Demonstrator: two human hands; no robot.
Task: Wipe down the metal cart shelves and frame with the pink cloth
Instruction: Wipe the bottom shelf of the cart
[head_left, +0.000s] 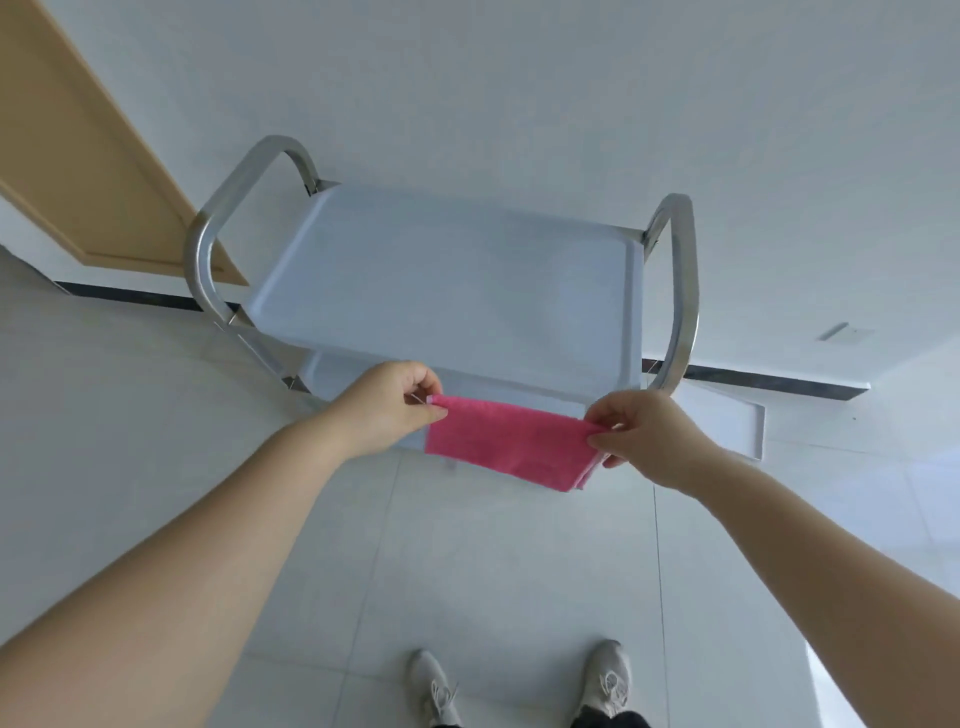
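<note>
A pink cloth (511, 441) hangs folded and stretched between my two hands, just in front of the metal cart's near edge. My left hand (387, 402) pinches its upper left corner. My right hand (641, 434) pinches its upper right corner. The cart's top shelf (447, 280) is a bare, pale metal tray with a raised rim. Curved steel handle tubes rise at the cart's left end (208, 234) and right end (683, 291). A lower shelf (727, 415) shows below the top one, partly hidden by the cloth and my hands.
The cart stands against a white wall (519, 78) with a dark baseboard (769, 382). A tan wooden door (78, 156) is at the far left. Pale floor tiles (493, 571) lie between the cart and my two grey shoes (519, 686).
</note>
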